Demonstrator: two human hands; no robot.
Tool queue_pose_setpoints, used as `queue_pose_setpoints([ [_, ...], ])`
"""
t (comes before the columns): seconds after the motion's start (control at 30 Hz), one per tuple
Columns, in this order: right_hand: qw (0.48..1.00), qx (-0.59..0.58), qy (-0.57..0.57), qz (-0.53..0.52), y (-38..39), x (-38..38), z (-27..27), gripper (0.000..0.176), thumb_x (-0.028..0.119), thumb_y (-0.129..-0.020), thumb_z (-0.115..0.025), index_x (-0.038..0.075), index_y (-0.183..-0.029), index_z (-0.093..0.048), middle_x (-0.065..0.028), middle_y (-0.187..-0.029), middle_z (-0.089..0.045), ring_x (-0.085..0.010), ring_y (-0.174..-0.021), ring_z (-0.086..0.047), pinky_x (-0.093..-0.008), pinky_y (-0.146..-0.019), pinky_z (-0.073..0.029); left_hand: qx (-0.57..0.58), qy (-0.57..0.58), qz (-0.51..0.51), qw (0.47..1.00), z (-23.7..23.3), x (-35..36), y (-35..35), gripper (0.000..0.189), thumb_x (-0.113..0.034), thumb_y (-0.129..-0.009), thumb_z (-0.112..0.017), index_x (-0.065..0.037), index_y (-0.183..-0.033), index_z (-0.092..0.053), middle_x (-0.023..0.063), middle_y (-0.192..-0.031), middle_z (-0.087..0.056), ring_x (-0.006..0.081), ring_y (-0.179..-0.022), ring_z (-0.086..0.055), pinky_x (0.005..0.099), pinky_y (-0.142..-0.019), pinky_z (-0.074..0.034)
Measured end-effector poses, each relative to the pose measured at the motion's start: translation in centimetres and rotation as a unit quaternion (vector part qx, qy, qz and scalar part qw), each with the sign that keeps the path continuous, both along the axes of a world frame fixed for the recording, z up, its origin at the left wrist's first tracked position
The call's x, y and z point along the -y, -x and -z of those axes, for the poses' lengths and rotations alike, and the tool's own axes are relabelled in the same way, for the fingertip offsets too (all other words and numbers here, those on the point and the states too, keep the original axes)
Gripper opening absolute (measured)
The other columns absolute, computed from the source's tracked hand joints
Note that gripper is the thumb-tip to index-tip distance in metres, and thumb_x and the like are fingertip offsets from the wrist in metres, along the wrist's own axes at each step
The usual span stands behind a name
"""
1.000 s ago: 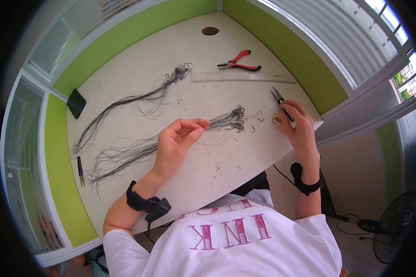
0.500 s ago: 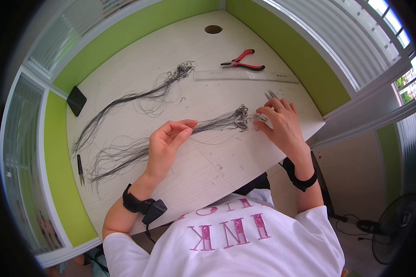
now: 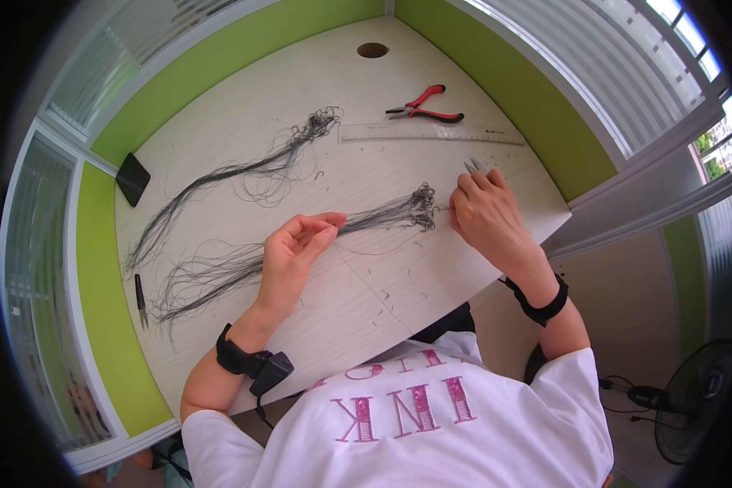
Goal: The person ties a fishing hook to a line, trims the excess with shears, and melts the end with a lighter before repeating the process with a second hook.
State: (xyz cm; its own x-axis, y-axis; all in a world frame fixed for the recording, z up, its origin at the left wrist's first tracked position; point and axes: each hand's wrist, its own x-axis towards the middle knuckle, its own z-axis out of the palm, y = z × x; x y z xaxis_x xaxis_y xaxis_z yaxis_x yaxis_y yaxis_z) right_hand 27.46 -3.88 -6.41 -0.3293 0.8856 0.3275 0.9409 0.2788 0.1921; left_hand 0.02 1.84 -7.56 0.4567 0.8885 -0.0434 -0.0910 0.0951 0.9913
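Hooked lines (image 3: 376, 215), dark and wiry, stretch across our pale, grained surface (image 3: 333, 325). Our left hand (image 3: 291, 250) pinches one hair-thin strand (image 3: 363, 274); our right hand (image 3: 494, 220) curls beside the looped hooks (image 3: 423, 218), and we cannot tell what it grasps.

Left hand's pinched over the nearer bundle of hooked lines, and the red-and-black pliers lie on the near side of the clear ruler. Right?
Not quite: in the head view the red-and-black pliers lie on the far side of the clear ruler. The left hand is indeed pinched over the nearer bundle of hooked lines.
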Motion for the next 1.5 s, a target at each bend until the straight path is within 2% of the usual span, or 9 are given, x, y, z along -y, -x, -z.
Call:
queue_pose_setpoints([
  [0.23,1.0,0.002,-0.014,-0.011,-0.4,0.3,0.1,0.005,0.001,-0.065,-0.059,0.002,-0.065,-0.054,-0.0095,-0.072,-0.05,-0.0223,-0.076,-0.052,-0.0326,-0.077,-0.039,-0.049,-0.113,0.011,0.992,0.0,-0.1,0.3,0.006,-0.007,-0.089,-0.056,-0.002,-0.087,-0.057,0.0172,-0.119,-0.059,0.0214,-0.115,-0.052,0.0372,-0.104,-0.034],
  [0.3,0.998,-0.037,-0.059,-0.012,-0.5,0.4,0.0,0.005,0.002,-0.067,-0.059,0.002,-0.066,-0.054,-0.0092,-0.072,-0.049,-0.0229,-0.077,-0.052,-0.0341,-0.079,-0.039,-0.203,-0.302,0.066,0.929,0.3,-0.5,0.6,0.008,-0.008,-0.091,-0.052,-0.001,-0.088,-0.05,0.0219,-0.127,-0.053,0.0276,-0.125,-0.046,0.0417,-0.11,-0.025],
  [0.4,0.997,-0.045,-0.057,-0.007,-0.6,0.4,-0.1,0.007,0.003,-0.069,-0.059,0.002,-0.066,-0.053,-0.009,-0.072,-0.048,-0.0233,-0.077,-0.052,-0.0351,-0.08,-0.039,-0.253,-0.373,0.09,0.888,1.5,-0.1,1.3,0.007,-0.006,-0.093,-0.047,-0.002,-0.091,-0.041,0.0247,-0.136,-0.043,0.0328,-0.132,-0.037,0.0448,-0.113,-0.017],
  [0.5,0.998,-0.038,-0.042,0.0,-0.4,0.3,-0.2,0.006,0.003,-0.071,-0.059,0.001,-0.068,-0.055,-0.0091,-0.073,-0.049,-0.0231,-0.078,-0.052,-0.0353,-0.082,-0.038,-0.294,-0.418,0.109,0.852,1.6,-0.2,1.7,0.011,-0.006,-0.092,-0.047,-0.002,-0.093,-0.037,0.0255,-0.141,-0.036,0.0376,-0.132,-0.033,0.0458,-0.112,-0.023],
  [0.6,0.999,-0.025,-0.024,0.021,-0.7,0.6,-0.6,0.007,0.004,-0.076,-0.063,0.003,-0.075,-0.056,-0.0073,-0.078,-0.051,-0.0222,-0.083,-0.053,-0.0358,-0.085,-0.039,-0.322,-0.429,0.11,0.837,1.4,0.1,1.5,0.011,-0.004,-0.092,-0.047,-0.001,-0.093,-0.037,0.026,-0.142,-0.033,0.0386,-0.132,-0.033,0.0454,-0.111,-0.024],
  [0.7,0.997,-0.042,-0.058,0.015,-1.5,0.9,-0.6,0.004,0.003,-0.073,-0.06,0.001,-0.072,-0.058,-0.0094,-0.076,-0.051,-0.0228,-0.081,-0.053,-0.0364,-0.085,-0.038,-0.322,-0.424,0.123,0.837,1.5,0.0,1.5,0.009,-0.002,-0.092,-0.045,-0.001,-0.094,-0.036,0.0255,-0.144,-0.03,0.0372,-0.135,-0.028,0.0442,-0.112,-0.021],
  [1.23,0.99,-0.025,-0.044,0.13,-6.5,4.1,-2.9,0.008,0.005,-0.073,-0.064,0.004,-0.076,-0.058,-0.0076,-0.082,-0.053,-0.0234,-0.085,-0.054,-0.0352,-0.087,-0.038,-0.338,-0.426,0.119,0.831,1.5,0.2,1.4,0.009,-0.003,-0.092,-0.044,-0.002,-0.093,-0.035,0.0234,-0.145,-0.03,0.0373,-0.135,-0.029,0.0446,-0.112,-0.022],
  [1.33,0.992,-0.063,-0.03,0.107,-6.5,3.7,-2.7,0.009,0.004,-0.074,-0.063,0.004,-0.08,-0.056,-0.0075,-0.084,-0.054,-0.0249,-0.086,-0.054,-0.0351,-0.087,-0.038,-0.338,-0.43,0.116,0.829,1.6,0.2,1.5,0.009,-0.003,-0.092,-0.044,-0.002,-0.094,-0.035,0.0233,-0.145,-0.03,0.0371,-0.135,-0.029,0.0445,-0.112,-0.022],
  [1.5,0.967,-0.244,0.021,0.07,-7.0,2.5,-3.2,0.006,0.006,-0.084,-0.057,0.002,-0.087,-0.053,-0.0098,-0.095,-0.055,-0.0275,-0.09,-0.053,-0.0349,-0.084,-0.04,-0.341,-0.429,0.113,0.829,1.4,0.2,1.5,0.009,-0.004,-0.093,-0.044,-0.001,-0.093,-0.036,0.0231,-0.145,-0.031,0.0374,-0.134,-0.029,0.0447,-0.112,-0.022],
])
